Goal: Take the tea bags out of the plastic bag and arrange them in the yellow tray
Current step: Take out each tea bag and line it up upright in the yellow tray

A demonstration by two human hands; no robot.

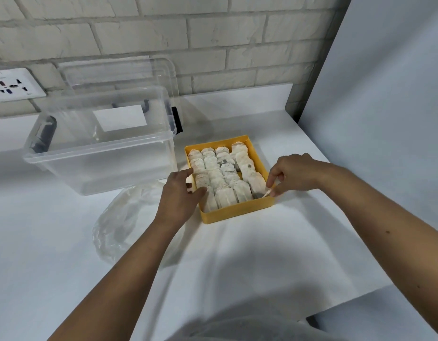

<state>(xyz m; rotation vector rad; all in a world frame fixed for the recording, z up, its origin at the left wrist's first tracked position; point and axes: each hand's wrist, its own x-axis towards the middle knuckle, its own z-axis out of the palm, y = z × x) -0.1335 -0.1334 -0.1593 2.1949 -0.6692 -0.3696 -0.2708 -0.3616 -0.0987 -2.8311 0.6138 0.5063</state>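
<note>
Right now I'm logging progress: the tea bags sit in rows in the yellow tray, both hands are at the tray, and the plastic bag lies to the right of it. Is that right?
One thing is off: the plastic bag lies to the left of the yellow tray, not the right, as the head view shows. The tea bags do sit in rows, with the left hand and right hand at the tray.

No text, brand, number or sign can be read anywhere. The white rectangular label (120, 117) on the clear plastic storage box (99, 146), up and left of the left hand's grip (181, 193), is blank. The white wall socket plate (12, 84), farther left of that grip, carries small grey marks at its top and bottom corners, but they are too blurred to make out. The paper tea bags (225, 178) between the two grips show only dark specks, no printing.
</note>
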